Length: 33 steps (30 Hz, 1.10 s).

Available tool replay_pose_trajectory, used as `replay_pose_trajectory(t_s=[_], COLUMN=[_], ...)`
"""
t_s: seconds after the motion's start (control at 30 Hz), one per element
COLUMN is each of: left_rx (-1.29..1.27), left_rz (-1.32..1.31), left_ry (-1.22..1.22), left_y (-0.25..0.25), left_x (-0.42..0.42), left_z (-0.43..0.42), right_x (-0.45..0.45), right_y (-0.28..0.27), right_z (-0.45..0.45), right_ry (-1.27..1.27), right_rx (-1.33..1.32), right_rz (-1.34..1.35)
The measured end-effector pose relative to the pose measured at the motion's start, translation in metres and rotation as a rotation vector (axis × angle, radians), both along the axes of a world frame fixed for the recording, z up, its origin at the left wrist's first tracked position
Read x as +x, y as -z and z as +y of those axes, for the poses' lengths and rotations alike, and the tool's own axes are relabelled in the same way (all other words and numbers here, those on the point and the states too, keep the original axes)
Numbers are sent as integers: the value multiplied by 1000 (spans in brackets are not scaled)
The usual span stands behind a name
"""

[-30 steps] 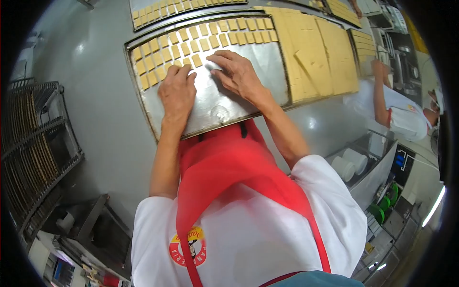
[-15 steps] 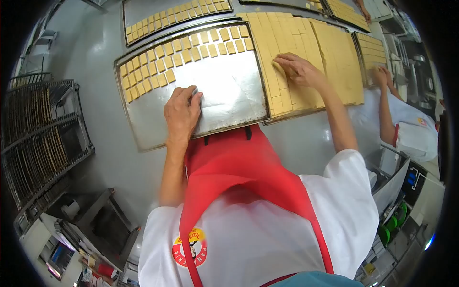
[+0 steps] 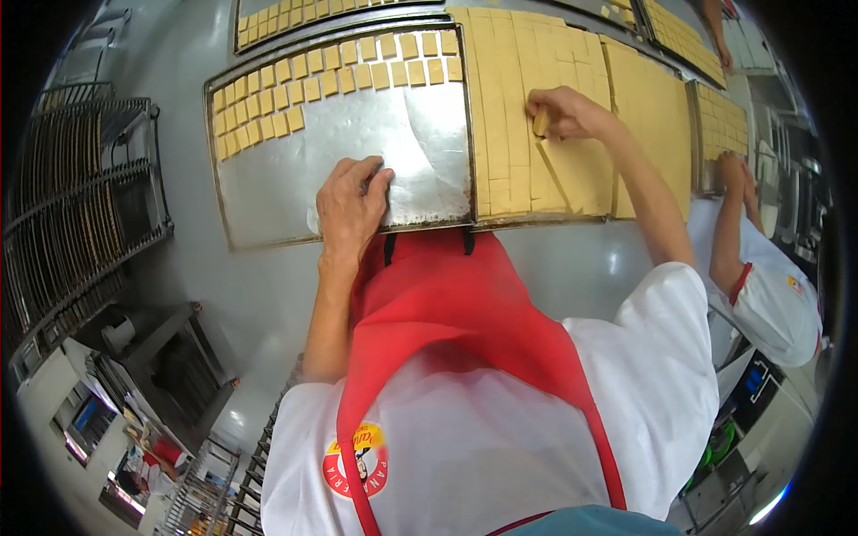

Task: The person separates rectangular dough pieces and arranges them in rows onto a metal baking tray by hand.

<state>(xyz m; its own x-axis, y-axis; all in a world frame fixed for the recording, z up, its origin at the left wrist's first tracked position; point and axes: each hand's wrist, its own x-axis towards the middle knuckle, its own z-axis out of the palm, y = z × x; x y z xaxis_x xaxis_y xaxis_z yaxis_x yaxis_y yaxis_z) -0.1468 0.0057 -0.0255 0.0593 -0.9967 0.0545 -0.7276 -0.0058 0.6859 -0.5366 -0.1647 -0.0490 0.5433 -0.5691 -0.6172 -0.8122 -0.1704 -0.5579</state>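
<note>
My right hand [image 3: 576, 116] pinches a small strip of yellow dough [image 3: 540, 121] above the cut dough sheet [image 3: 500, 116]. A narrow gap shows in the sheet just below that hand. My left hand [image 3: 349, 204] hangs over the near part of the metal tray [image 3: 268, 201], its fingers curled and the thumb close to the index finger. Whatever those fingertips might hold is hidden. Small rectangular dough pieces [image 3: 347, 80] lie in rows along the far side of the tray, with a shorter third row at the left.
Another tray of dough pieces [image 3: 295, 12] lies beyond mine. A second dough sheet [image 3: 648, 116] is at the right, and past it a co-worker's hand [image 3: 735, 170] touches a tray of cut dough [image 3: 719, 125]. A rack [image 3: 80, 205] stands at the left.
My right hand has closed on a dough strip and lifted it from the sheet, where a gap now shows. The view has shifted slightly; my left hand stays over the tray.
</note>
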Motion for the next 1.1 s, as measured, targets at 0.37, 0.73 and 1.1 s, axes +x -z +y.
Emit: replay_pose_trajectory(t_s=[0.37, 0.73, 1.1], left_rx=[305, 437, 456], left_rz=[625, 1285, 1009], left_ry=[56, 41, 110], left_y=[2, 0, 8], left_x=[-15, 25, 86], left_z=[-20, -42, -39], right_x=[82, 222, 289], right_y=[-23, -10, 4], right_z=[87, 131, 136], right_ry=[926, 1120, 904], right_rx=[-36, 257, -95], right_rz=[-846, -1160, -1072])
